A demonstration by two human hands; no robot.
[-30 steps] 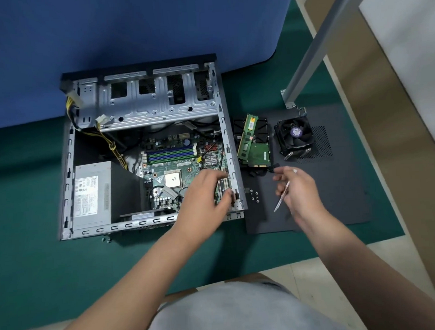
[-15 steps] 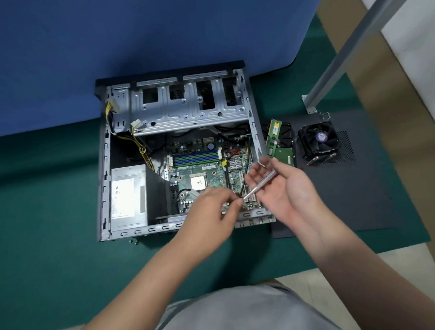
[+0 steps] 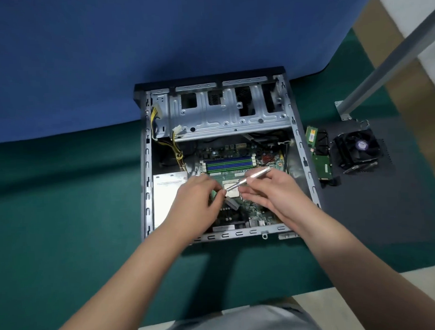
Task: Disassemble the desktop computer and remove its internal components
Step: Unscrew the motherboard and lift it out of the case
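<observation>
The open desktop case (image 3: pixel 146 182) lies flat on the green mat, its green motherboard (image 3: pixel 260 207) exposed with blue memory slots (image 3: pixel 227 163) at the back. My right hand (image 3: pixel 269 190) holds a slim silver screwdriver (image 3: pixel 251 179) slanted over the board, tip down-left above the silver processor (image 3: pixel 233 192). My left hand (image 3: pixel 196 202) hovers beside it, fingertips pinching at the screwdriver's tip. The grey power supply (image 3: pixel 164 198) sits in the case's left side, partly hidden by my left hand.
A black side panel (image 3: pixel 361 209) lies right of the case, carrying a black cooler fan (image 3: pixel 357 148) and green circuit boards (image 3: pixel 322 161). A silver drive cage (image 3: pixel 224 115) spans the case's back. Yellow cables (image 3: pixel 176 151) run at left. A grey metal post (image 3: pixel 380 67) rises at right.
Both hands moved from the case's front right corner to over the processor. The screwdriver came along in my right hand, and my view shifted so the case sits further right.
</observation>
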